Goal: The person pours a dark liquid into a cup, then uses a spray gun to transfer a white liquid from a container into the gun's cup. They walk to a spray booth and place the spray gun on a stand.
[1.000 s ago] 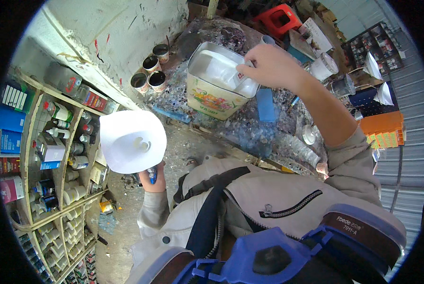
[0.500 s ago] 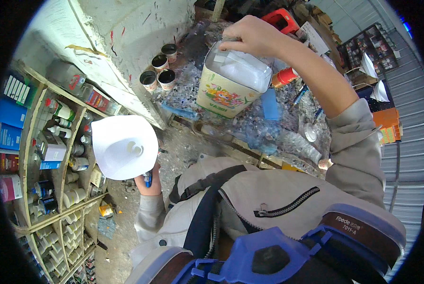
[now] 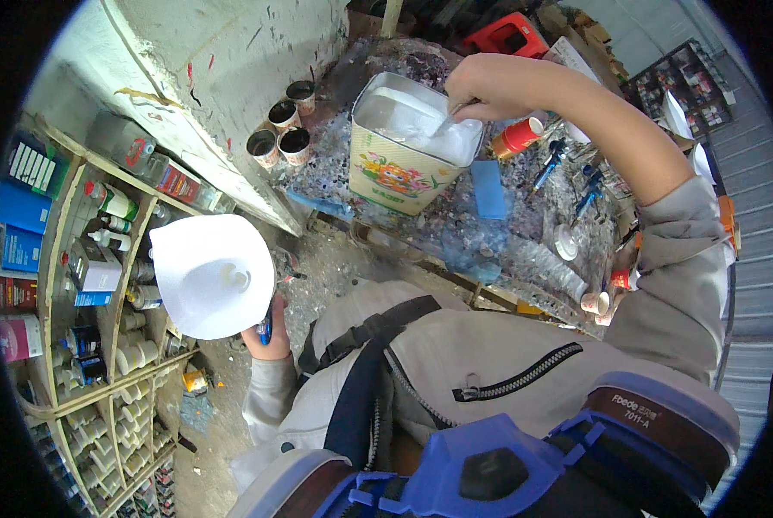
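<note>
My right hand (image 3: 475,88) is over the right side of an open rectangular tin (image 3: 397,168) with a flowered pattern. Its fingers are closed on a thin greyish piece (image 3: 443,126) that reaches down into the tin. Whitish translucent material (image 3: 404,114) lines or fills the tin. At the left, my left hand (image 3: 270,338) is wrapped round a blue tool (image 3: 266,324), of which only a part shows. A broad white shallow cone-shaped piece (image 3: 205,298) covers the rest of that hand's front. Whether the hand grips it too is hidden.
Several cups of dark liquid (image 3: 294,145) stand left of the tin. On its right are stacked red cups (image 3: 519,136), a blue rectangle (image 3: 488,190) and blue tools (image 3: 549,164) on the stained table (image 3: 438,237). Shelves (image 3: 80,406) of bottles line the left side.
My right hand has moved from the tin's far rim to its right side, now pinching a thin piece. The white piece and my left hand have shifted slightly left and down in view.
</note>
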Demonstrator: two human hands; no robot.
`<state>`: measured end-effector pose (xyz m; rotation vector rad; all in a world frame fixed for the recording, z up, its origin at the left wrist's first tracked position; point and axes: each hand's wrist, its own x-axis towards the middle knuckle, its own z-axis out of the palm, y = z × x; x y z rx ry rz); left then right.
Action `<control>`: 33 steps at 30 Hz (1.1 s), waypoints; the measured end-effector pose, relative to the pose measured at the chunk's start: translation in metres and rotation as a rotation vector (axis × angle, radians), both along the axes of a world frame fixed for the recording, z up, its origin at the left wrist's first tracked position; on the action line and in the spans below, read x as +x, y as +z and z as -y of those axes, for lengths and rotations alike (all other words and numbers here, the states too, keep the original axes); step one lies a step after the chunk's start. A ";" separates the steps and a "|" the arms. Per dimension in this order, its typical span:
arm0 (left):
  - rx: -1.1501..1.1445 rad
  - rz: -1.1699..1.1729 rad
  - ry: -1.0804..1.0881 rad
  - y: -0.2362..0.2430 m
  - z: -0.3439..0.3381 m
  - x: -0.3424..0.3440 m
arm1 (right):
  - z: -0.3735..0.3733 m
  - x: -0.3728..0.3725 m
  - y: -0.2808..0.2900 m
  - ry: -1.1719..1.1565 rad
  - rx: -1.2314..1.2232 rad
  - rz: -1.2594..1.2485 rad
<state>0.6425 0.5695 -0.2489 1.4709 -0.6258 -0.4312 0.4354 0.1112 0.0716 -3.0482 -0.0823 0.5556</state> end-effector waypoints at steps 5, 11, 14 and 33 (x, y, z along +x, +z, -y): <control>-0.024 -0.117 0.129 0.013 0.009 -0.026 | 0.008 -0.014 0.004 -0.085 0.190 -0.062; 0.143 -0.164 0.152 0.041 0.008 -0.051 | 0.009 0.009 0.000 0.216 0.324 0.169; 0.168 -0.142 0.215 0.049 0.006 -0.065 | 0.013 0.031 -0.004 0.355 0.272 0.255; 0.201 -0.205 0.407 0.063 -0.015 -0.125 | 0.032 0.048 -0.002 0.318 0.059 0.024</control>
